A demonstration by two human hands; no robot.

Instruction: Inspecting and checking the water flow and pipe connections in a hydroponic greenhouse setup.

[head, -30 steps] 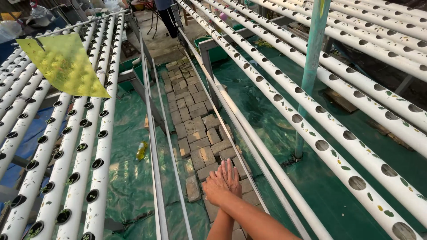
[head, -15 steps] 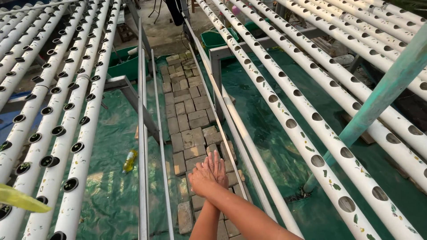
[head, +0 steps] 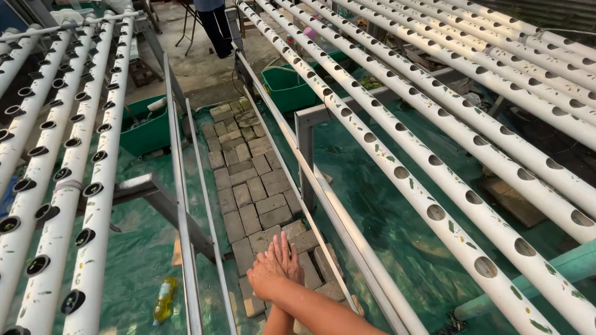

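Observation:
My two hands are held together low in the middle, above a brick path. My right hand lies across the front, its forearm coming in from the lower right. My left hand shows behind it with its fingers stretched forward. Both hands are flat and hold nothing. White plastic growing pipes with round holes run along both sides, one set to the left and one to the right.
Grey metal rails and a frame post edge the path. Green tarp covers the ground. Two green tubs stand further on. A yellow bottle lies at lower left. A person's legs stand at the far end.
The view has moved forward along the path. The yellow leaf at the left is out of view and the teal post has slid off to the right. My hands stay together.

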